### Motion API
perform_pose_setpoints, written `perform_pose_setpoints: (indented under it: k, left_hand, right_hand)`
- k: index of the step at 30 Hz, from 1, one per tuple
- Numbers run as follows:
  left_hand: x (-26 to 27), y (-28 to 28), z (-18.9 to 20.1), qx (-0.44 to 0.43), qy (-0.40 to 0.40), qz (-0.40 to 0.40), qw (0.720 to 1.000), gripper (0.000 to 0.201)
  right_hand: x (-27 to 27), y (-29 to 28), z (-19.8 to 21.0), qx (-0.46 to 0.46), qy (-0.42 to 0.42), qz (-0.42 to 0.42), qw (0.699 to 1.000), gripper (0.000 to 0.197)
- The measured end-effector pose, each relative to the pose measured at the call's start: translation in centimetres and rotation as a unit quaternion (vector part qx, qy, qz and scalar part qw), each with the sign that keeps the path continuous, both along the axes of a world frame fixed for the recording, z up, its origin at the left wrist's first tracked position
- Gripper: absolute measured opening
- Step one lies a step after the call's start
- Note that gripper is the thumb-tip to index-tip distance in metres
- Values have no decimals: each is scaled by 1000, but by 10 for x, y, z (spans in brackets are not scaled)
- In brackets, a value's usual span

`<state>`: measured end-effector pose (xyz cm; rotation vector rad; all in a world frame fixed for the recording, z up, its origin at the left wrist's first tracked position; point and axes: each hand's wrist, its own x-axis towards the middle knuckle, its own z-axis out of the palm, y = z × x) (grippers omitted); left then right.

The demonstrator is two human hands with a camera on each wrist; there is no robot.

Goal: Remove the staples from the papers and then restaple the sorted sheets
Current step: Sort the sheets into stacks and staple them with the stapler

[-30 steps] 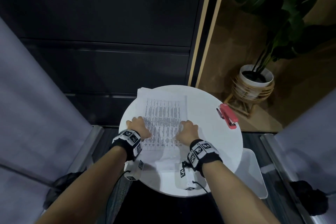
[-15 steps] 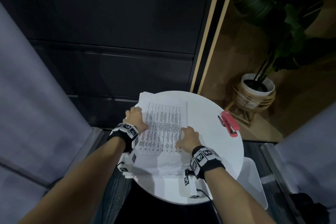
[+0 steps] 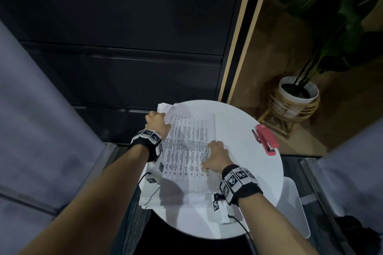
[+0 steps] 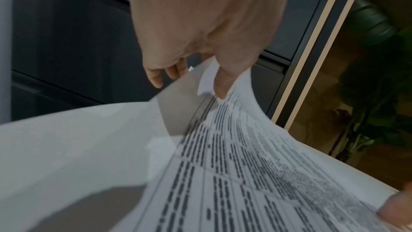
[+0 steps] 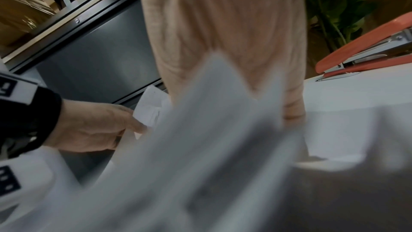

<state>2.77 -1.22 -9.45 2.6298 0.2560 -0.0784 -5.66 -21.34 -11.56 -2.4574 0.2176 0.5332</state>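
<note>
A stack of printed papers (image 3: 186, 147) lies on the round white table (image 3: 238, 130). My left hand (image 3: 156, 123) is at the stack's far left corner. In the left wrist view my left hand (image 4: 189, 84) pinches that corner between thumb and fingers, and the papers (image 4: 245, 165) curl up off the table there. My right hand (image 3: 215, 155) sits at the top sheets' right edge, thumb on the print and fingers curled at the edge. The right wrist view is blurred, with paper (image 5: 200, 147) rising in front of the palm. A red stapler (image 3: 267, 140) lies to the right, untouched.
A thin dark tool (image 3: 256, 135) lies beside the stapler (image 5: 368, 54). A dark cabinet (image 3: 124, 47) stands behind the table. Grey upholstery (image 3: 41, 130) flanks the left side. A potted plant (image 3: 298, 91) in a rattan stand sits on the floor at the right.
My left hand slid from the stack's left edge up to its far left corner and lifted that corner. My right hand stayed at the right edge.
</note>
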Motion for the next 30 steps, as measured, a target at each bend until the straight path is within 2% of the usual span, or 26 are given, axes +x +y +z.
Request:
perform_pose_setpoints:
  k: [7,10,13,15,19,20,22,24,26,27,29,30]
  left_hand:
    - [-5,-3,-14,-57,-62,-15,996,21]
    - [-6,-2,-12,-74,-72,26,994,23]
    - [-6,-1,-11,-197,-77,88,974,47]
    - [-5,-1,-9,-262,-60,116,956,52]
    - [-8,9,-16,-290,-10,78,954,23]
    - [-12,11,-11,-310,-12,64,948,19]
    - [-24,12,8,-367,-34,35,929,19]
    - [-33,11,32,-425,-42,30,904,25]
    - [-37,12,53,-476,-43,19,878,29]
    - [-38,13,62,-502,-42,8,864,29]
    - [-40,16,79,-538,-28,-18,843,25]
    - [-40,17,86,-551,-24,-34,833,23]
  right_hand:
    - [-2,0,2,1,-8,0,1000,76]
    - [-3,0,2,0,-12,2,1000,74]
    - [-4,0,3,1,-10,0,1000,72]
    - [-3,1,4,3,-6,-2,1000,71]
    - [-5,0,4,17,-2,-8,1000,83]
    - [-4,-2,4,31,-6,-27,999,90]
    - [-2,-7,7,107,-40,-132,985,106]
    - [5,-15,17,232,-93,-244,937,111]
    - [9,-23,31,353,-87,-273,890,102]
    - [11,-25,40,395,-61,-253,881,87]
    - [11,-27,58,417,-46,-200,885,52]
    - [12,-28,68,413,-65,-190,888,42]
